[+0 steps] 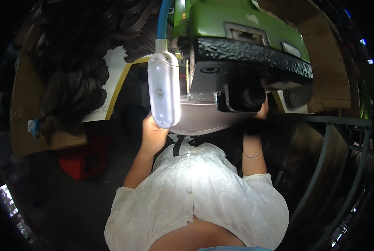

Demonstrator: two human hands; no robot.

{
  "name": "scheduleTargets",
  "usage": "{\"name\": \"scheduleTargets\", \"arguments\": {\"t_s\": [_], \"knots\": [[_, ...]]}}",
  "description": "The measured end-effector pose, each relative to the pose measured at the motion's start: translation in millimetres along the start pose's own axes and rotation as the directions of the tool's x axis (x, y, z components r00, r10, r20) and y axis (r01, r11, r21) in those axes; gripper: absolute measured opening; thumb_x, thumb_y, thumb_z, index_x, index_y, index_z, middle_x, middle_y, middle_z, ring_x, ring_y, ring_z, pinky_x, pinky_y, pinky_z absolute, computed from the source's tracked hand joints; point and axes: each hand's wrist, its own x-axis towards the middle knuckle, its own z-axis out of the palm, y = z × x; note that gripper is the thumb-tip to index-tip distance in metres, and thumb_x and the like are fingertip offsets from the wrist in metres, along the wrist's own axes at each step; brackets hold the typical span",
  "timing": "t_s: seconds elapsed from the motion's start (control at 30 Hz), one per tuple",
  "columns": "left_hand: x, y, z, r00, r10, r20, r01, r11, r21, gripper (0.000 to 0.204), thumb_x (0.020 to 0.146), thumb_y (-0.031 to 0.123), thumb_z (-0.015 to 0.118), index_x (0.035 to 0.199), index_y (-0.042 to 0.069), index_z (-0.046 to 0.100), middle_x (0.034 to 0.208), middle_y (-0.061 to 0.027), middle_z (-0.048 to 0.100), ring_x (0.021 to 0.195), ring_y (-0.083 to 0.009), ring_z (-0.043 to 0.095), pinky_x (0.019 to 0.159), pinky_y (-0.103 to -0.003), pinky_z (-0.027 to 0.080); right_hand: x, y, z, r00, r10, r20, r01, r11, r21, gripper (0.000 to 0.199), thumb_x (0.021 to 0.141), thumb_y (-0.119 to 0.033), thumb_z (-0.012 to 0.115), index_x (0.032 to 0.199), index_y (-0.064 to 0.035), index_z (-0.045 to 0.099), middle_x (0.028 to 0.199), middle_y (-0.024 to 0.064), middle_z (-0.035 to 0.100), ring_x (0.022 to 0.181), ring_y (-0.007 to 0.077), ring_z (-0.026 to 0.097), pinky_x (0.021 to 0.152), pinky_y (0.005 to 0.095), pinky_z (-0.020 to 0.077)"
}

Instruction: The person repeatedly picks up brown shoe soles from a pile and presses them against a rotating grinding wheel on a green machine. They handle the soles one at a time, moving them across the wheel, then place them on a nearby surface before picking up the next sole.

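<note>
My left hand point(153, 134) is raised to the left edge of a curved grey metal plate point(199, 117); its fingers are hidden behind a white lamp point(164, 90) that hangs on a blue cord point(163, 19). My right hand point(262, 111) reaches up beside a black knob point(247, 97) under the machine; only a bit of it shows, with a thin bracelet on the wrist. Above stands the machine with a green body point(237, 19) and a black rough-cast ledge point(254, 56). My white buttoned shirt fills the lower middle.
Stacks of black flat pieces point(76, 67) pile up at the upper left beside brown cardboard point(24, 104). A red crate point(82, 161) stands on the dark floor at the left. A grey-green metal frame point(329, 142) curves along the right. More cardboard point(329, 62) stands behind the machine.
</note>
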Motion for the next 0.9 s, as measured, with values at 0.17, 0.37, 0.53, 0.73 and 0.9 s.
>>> {"name": "scheduleTargets", "arguments": {"t_s": [0.17, 0.37, 0.53, 0.73, 0.9], "knots": [[7.2, 1.6, -50.5, 0.989, 0.105, -0.107, -0.082, 0.976, 0.204, 0.020, 0.088, 0.011, 0.045, 0.098, -0.004, 0.053, 0.093, -0.0055, 0.055, 0.085, -0.0103, 0.050, 0.078, -0.025, 0.040, -38.3, 51.5, 35.4, 0.991, -0.129, -0.031, 0.131, 0.988, 0.081, 0.038, 0.074, -0.020, 0.046, 0.104, 0.0037, 0.049, 0.094, 0.0101, 0.055, 0.086, 0.0154, 0.052, 0.079, 0.0253, 0.0399], [-1.1, -21.7, -82.0, 0.986, -0.153, -0.069, 0.164, 0.964, 0.208, 0.017, 0.084, 0.005, 0.045, 0.100, -0.001, 0.049, 0.085, -0.0043, 0.054, 0.070, -0.0083, 0.051, 0.063, -0.022, 0.043, -42.7, 42.5, 44.6, 0.921, 0.165, 0.354, -0.158, 0.986, -0.050, 0.046, 0.081, -0.012, 0.045, 0.124, 0.0039, 0.036, 0.111, 0.0070, 0.048, 0.097, 0.0126, 0.046, 0.089, 0.0249, 0.0338], [-16.2, -64.9, -47.6, 0.957, -0.211, 0.199, 0.149, 0.947, 0.286, 0.024, 0.076, 0.001, 0.048, 0.099, -0.003, 0.052, 0.077, -0.0043, 0.057, 0.060, -0.0064, 0.052, 0.052, -0.021, 0.043, -24.1, 17.5, 49.5, 0.852, 0.205, 0.482, -0.119, 0.972, -0.202, 0.035, 0.079, -0.008, 0.051, 0.113, 0.0016, 0.045, 0.100, 0.0040, 0.051, 0.087, 0.0086, 0.047, 0.078, 0.0227, 0.0388], [-22.4, -76.7, 31.1, 0.601, -0.453, 0.659, 0.201, 0.883, 0.424, 0.041, 0.075, 0.006, 0.059, 0.114, -0.001, 0.048, 0.107, -0.0146, 0.055, 0.097, -0.0199, 0.053, 0.082, -0.031, 0.043, 1.4, -5.9, 60.3, 0.686, 0.424, 0.591, -0.260, 0.902, -0.345, 0.018, 0.073, -0.007, 0.066, 0.088, 0.0011, 0.060, 0.085, 0.0018, 0.060, 0.077, 0.0079, 0.054, 0.067, 0.0241, 0.0453], [-14.8, -43.6, 63.0, 0.733, -0.020, 0.680, -0.100, 0.986, 0.137, 0.061, 0.078, 0.029, 0.065, 0.124, -0.001, 0.038, 0.118, -0.0163, 0.047, 0.109, -0.0223, 0.046, 0.091, -0.034, 0.037, 6.4, -2.9, 29.5, 0.669, 0.409, 0.621, 0.217, 0.692, -0.689, 0.048, 0.068, -0.036, 0.071, 0.094, 0.0036, 0.060, 0.091, 0.0181, 0.062, 0.077, 0.0247, 0.062, 0.070, 0.0314, 0.0474]]}}
